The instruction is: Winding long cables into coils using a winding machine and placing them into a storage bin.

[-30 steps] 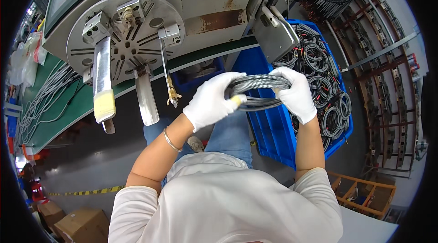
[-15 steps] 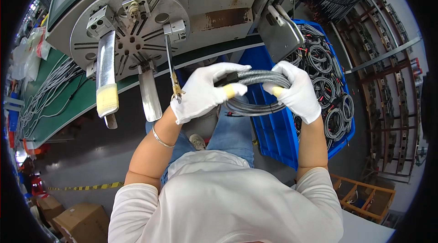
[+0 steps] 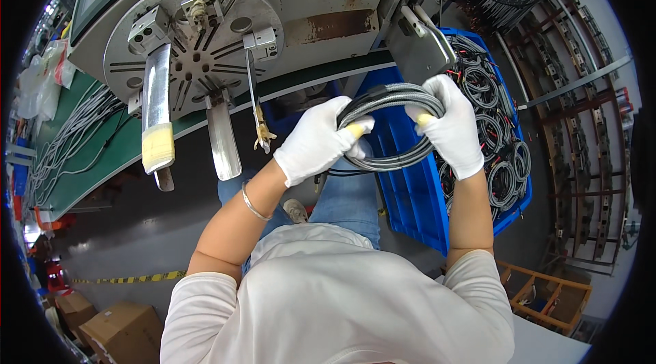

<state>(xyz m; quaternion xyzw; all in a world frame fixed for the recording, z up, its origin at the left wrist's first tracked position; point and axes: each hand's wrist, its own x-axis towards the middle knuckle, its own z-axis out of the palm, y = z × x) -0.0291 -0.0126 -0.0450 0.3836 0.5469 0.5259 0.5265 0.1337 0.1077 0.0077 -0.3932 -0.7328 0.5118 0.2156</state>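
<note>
Between my two white-gloved hands hangs a coil of grey braided cable, with a black section along its far side. My left hand grips the coil's left side, its thumb showing a yellow tip. On the right side of the coil, my right hand is closed around it, thumb on the inner side. A dark cable end hangs below the coil near my left hand. To the left of the hands, apart from them, stands a round slotted metal plate with flat metal arms; one arm carries a yellow wrapping.
A blue crate at the right holds several coiled cables. Loose grey cables lie on the green bench at the left. Far right is a rack; a wooden tray and cardboard boxes are lower down.
The coil has turned and tilted to show a rounder loop. My left hand has shifted right, away from the metal arm; my right hand has risen slightly.
</note>
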